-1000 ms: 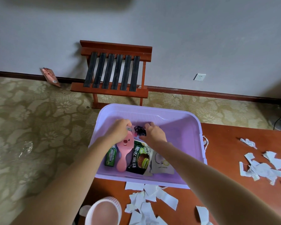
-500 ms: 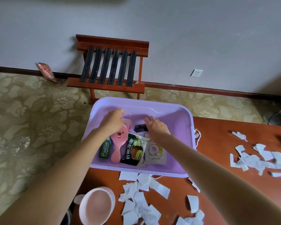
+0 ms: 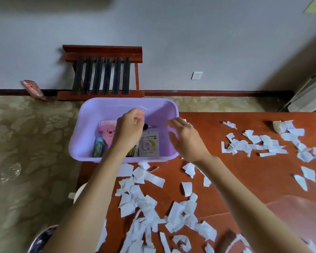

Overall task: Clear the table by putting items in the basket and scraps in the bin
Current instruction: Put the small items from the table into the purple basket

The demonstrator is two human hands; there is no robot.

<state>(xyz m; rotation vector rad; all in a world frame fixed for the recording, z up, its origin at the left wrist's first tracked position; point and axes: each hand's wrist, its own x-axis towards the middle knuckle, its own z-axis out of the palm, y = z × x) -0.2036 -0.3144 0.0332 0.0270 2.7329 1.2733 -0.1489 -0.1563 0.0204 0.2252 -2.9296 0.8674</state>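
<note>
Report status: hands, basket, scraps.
Left hand curled over basket, grip unclear. Right hand open at its rim. Paper scraps litter table.

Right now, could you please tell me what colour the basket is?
Lilac purple basket, clearest in the head view.

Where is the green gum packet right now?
Head view: the green gum packet lies in the near-left corner of the lilac plastic basket, beside the pink pig-faced brush.
</note>
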